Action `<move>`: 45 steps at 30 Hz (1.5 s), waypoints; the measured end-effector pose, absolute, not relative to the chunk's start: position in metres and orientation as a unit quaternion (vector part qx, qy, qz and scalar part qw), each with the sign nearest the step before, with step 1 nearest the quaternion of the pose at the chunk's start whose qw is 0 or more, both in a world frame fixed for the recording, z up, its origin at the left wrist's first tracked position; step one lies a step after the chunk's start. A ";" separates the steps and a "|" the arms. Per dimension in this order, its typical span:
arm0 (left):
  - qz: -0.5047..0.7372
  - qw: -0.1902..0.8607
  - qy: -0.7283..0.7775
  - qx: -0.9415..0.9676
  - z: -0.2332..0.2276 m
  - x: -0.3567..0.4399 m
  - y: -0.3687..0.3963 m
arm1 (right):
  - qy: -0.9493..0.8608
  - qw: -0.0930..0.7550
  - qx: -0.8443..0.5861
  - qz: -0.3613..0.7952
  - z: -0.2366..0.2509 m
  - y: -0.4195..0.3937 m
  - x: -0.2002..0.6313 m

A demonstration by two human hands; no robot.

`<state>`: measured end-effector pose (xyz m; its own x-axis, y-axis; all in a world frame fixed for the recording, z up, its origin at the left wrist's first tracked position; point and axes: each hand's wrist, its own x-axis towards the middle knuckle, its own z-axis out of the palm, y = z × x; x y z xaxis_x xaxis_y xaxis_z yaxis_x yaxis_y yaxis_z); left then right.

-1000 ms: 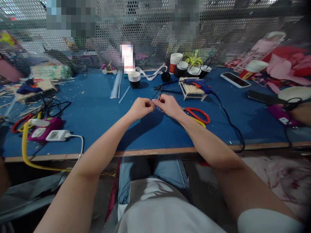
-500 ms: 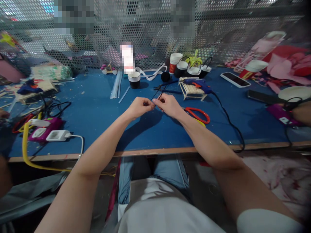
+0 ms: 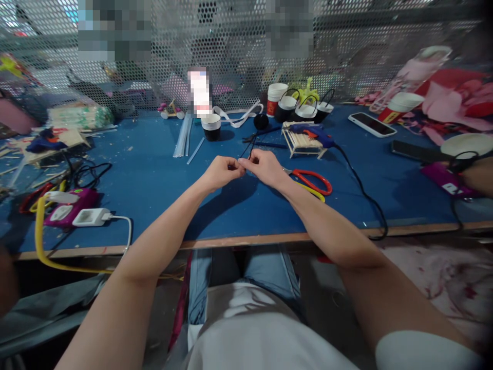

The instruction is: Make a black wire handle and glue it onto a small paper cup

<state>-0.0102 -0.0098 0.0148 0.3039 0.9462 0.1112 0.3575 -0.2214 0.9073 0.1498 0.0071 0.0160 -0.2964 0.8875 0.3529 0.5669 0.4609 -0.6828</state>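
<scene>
Above the blue table (image 3: 154,174), both hands meet in mid-air, fingertips together. The left hand (image 3: 220,172) is curled shut, thumb and forefinger pinching one end of a thin black wire (image 3: 248,149); the right hand (image 3: 265,167) pinches the same wire just beside it, so the two grips nearly touch.

Over the last second little has shifted. The hands have stayed in the same spot and the pinch points have drawn slightly closer, while the wire's free ends have swung a little nearer upright. I'd judge that as small twisting or bending work going on at the joint between the fingers, not a new step.

The wire's free part rises from the fingertips, up and away from the person, leaning slightly right toward the back of the table. Its long axis runs near to far; it looks like two strands, though it's too thin to be sure.

Red scissors (image 3: 314,180) lie on the table just right of the right wrist. A glue gun (image 3: 314,132) rests on a stick rack (image 3: 302,143) farther back.
</scene>
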 end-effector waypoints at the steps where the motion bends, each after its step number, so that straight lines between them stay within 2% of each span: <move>1: 0.357 0.413 0.466 0.696 0.015 -0.010 -0.010 | -0.774 0.359 -0.458 0.251 0.016 0.007 0.151; 4: 0.360 0.422 0.459 0.694 0.017 -0.011 -0.010 | -0.767 0.350 -0.396 0.363 0.017 0.008 0.155; 6: 0.358 0.425 0.460 0.693 0.017 -0.012 -0.010 | -0.767 0.348 -0.369 0.393 0.018 0.009 0.157; 11: 0.346 0.384 0.473 0.714 0.014 -0.014 -0.007 | -0.777 0.327 -0.415 0.344 0.018 0.009 0.156; 18: 0.341 0.328 0.482 0.738 0.012 -0.015 -0.005 | -0.771 0.346 -0.451 0.286 0.017 0.008 0.152; 29: 0.357 0.390 0.472 0.705 0.016 -0.014 -0.008 | -0.724 0.365 -0.383 0.443 0.010 0.013 0.156; 41: 0.345 0.393 0.481 0.704 0.019 -0.015 -0.007 | -0.778 0.325 -0.465 0.268 0.022 0.006 0.154; 45: 0.346 0.399 0.479 0.701 0.017 -0.013 -0.007 | -0.777 0.325 -0.481 0.242 0.023 0.005 0.152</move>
<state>-0.0133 -0.0074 0.0168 0.3017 0.9478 0.1029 0.3957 -0.2226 0.8910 0.1517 0.0049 0.0233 -0.3260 0.9056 0.2712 0.5908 0.4191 -0.6894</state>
